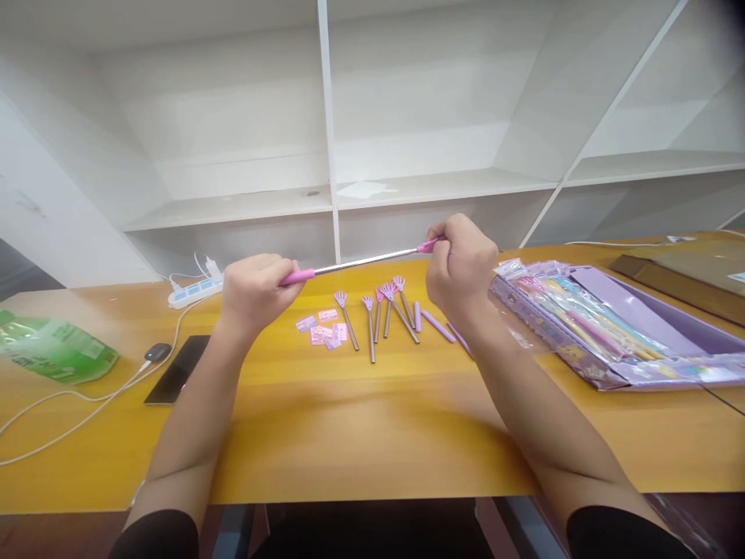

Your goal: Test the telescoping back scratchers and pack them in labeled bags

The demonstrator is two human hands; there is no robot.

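A telescopic back scratcher (366, 259) with a pink handle is stretched out between my two fists, above the table. My left hand (253, 291) is closed round its pink grip. Inside my right hand (462, 260) is the pink head end, mostly hidden by the fingers. Below lie several back scratcher heads on short metal rods (371, 330), pink and purple, without grips. Loose purple grips (438, 326) rest to their right, partly behind my right wrist. Small printed cards (329, 334) lie in a loose group on the left.
At the right stands a purple display box (611, 376) holding wrapped back scratchers. Behind it is a brown cardboard piece (687, 272). On the left are a black phone (178, 371), a green package (64, 349), an earbud case (157, 352), cables and a power strip (195, 291). White shelves (436, 186) back the table.
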